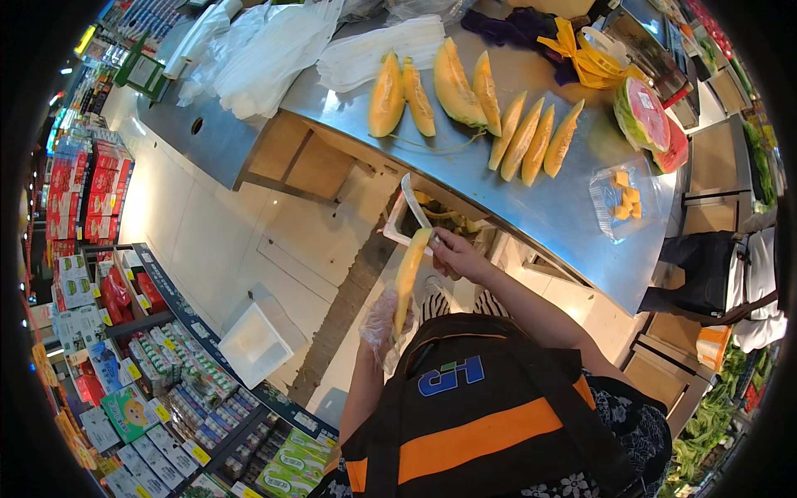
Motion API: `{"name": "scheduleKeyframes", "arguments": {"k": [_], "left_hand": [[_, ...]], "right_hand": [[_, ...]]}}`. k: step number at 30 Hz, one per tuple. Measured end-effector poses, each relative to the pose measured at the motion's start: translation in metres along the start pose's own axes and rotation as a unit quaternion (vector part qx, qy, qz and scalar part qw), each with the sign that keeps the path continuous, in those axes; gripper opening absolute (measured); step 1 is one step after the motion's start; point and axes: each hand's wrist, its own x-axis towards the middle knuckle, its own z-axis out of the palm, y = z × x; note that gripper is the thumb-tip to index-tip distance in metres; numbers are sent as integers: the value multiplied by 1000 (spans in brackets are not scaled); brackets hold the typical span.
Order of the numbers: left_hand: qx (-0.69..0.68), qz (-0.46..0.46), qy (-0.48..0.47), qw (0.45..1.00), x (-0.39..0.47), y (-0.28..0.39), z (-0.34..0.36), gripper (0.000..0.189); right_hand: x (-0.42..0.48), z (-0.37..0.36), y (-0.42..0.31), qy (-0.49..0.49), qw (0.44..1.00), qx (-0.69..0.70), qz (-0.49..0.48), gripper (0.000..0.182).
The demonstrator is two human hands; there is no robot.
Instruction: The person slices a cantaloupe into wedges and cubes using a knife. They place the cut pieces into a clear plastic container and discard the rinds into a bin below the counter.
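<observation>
My left hand (385,324), in a clear plastic glove, holds a long wedge of orange-fleshed melon (409,274) upright. My bare right hand (457,254) grips a knife (415,200), its blade beside the wedge's upper end. Beyond my hands, several melon wedges (515,140) lie in a slanting row on the steel table (535,205); some have seeds in them. At the table's right, a clear plastic tray (624,198) holds several melon cubes (630,196). Below the knife, a bin (398,227) contains peels and scraps (457,223).
Cut watermelon (641,115), yellow tape (601,56) and a dark purple cloth (510,28) are at the table's back right. Plastic bags (274,59) lie at the back left. A white container (256,345) stands left of me, beside shop shelves. Another person (703,274) is at the right edge.
</observation>
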Motion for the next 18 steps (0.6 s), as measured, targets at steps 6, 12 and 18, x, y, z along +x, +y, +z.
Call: {"name": "scheduleKeyframes", "arguments": {"k": [6, 12, 18], "left_hand": [[496, 254, 233, 797, 35, -37, -51, 24], [762, 234, 320, 513, 27, -34, -35, 32], [663, 260, 319, 625, 36, -48, -84, 38]], "right_hand": [[-4, -13, 5, 184, 927, -320, -72, 25], [-36, 28, 17, -119, 837, -529, -77, 32], [-4, -13, 21, -25, 811, -576, 101, 34]]}}
